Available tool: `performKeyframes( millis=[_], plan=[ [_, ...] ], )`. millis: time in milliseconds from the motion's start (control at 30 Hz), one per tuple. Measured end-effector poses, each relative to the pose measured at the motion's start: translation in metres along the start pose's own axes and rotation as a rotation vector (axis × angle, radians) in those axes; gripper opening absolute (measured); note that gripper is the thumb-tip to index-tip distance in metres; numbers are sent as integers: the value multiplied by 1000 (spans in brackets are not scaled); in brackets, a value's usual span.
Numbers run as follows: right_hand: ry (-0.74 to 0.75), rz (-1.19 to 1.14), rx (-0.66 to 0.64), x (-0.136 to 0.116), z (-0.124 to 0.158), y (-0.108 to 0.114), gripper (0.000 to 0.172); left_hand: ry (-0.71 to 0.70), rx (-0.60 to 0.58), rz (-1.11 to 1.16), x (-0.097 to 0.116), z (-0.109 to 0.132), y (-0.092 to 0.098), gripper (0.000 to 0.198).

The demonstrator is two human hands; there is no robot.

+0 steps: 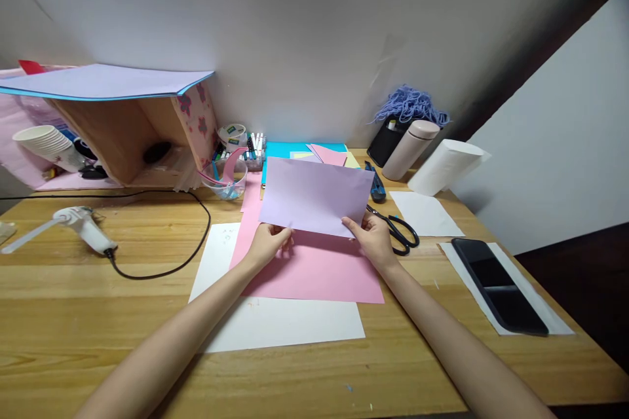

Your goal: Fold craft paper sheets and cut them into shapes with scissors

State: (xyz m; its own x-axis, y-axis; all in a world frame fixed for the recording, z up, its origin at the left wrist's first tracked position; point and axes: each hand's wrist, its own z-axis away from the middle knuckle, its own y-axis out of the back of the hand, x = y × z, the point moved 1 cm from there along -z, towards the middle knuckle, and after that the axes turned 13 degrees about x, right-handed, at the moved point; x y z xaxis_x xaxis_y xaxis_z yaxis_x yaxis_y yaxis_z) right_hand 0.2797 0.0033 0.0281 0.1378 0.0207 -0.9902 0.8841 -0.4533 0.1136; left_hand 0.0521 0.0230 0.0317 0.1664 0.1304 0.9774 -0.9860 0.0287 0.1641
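A lilac sheet of paper [314, 195] is held up above the desk by its near edge. My left hand [268, 243] pinches the sheet's near left corner. My right hand [373, 239] pinches the near right corner. Under the sheet lies a pink sheet [314, 272], which rests on a larger white sheet [275, 321]. Black scissors [399, 230] lie just right of my right hand.
A glue gun [81, 226] with a black cord lies at the left. A phone [498, 285] rests on white paper at the right. At the back stand a wooden box [122, 137], paper cups [44, 144], a clear bowl [227, 182], markers [254, 147], a utility knife [376, 184], a beige flask [410, 147] and a paper roll [445, 167].
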Motion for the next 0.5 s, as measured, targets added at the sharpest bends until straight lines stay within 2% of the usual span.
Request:
performKeyframes(
  millis=[100, 333, 500],
  plan=[
    [15, -9, 3, -1, -1, 1, 41, 9, 49, -8, -1, -3, 3, 30],
    [19, -41, 13, -3, -11, 9, 37, -92, 194, 65, 2, -19, 19, 7],
    [-19, -67, 131, -1, -24, 21, 39, -100, 299, 130, 4, -31, 37, 10]
  ],
)
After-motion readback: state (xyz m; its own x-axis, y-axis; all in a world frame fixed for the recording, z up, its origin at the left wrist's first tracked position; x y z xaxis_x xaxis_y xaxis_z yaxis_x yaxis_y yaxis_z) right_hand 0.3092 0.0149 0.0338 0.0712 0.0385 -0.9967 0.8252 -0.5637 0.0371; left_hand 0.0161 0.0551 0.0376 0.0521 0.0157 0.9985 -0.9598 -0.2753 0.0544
